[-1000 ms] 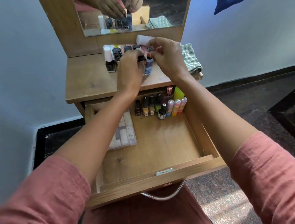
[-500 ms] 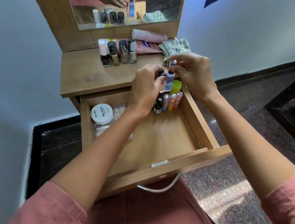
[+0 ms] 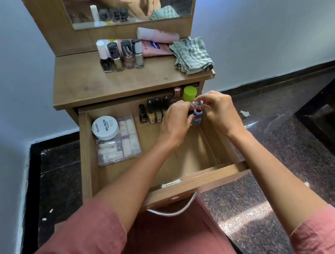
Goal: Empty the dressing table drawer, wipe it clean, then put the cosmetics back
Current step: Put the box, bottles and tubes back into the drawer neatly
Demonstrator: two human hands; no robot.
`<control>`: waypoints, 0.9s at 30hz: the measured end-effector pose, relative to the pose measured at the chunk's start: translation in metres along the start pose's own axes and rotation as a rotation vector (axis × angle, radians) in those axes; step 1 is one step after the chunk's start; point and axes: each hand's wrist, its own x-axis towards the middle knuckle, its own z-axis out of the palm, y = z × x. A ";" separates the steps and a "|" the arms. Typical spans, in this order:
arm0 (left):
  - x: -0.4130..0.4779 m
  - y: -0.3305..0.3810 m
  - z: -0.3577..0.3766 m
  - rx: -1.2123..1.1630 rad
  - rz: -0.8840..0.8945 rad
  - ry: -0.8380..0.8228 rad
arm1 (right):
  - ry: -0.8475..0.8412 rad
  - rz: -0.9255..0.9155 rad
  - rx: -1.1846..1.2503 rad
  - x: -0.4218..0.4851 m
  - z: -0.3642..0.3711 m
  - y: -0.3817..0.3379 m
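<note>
Wooden drawer (image 3: 190, 184) stands open and part restocked, and your hands meet over its right rear corner. Your left hand (image 3: 173, 125) curls round a small bottle (image 3: 197, 121) and your right hand (image 3: 219, 112) pinches its top; whether a second one sits in that grip I cannot tell. The bottle hangs just beside the standing polish row (image 3: 154, 112) and the green cap (image 3: 189, 93). There lies the risk, I judge: set it down tilted or brush the row with your knuckles and those narrow bottles could topple one into the next. Held by fingertips, it could also slip and drop onto the drawer floor. Four bottles (image 3: 121, 56), pink tubes (image 3: 158, 41) and the cloth (image 3: 192, 56) are on the surface (image 3: 94, 85). A second ago your hands were up on that surface among the bottles; half a second ago they were at the drawer's rear edge, bottle upright and higher. Now they are down inside, and the small sticks seen then are hidden
</note>
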 end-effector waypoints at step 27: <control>0.000 -0.004 0.008 0.177 0.107 0.081 | -0.056 0.040 -0.076 -0.003 0.012 0.006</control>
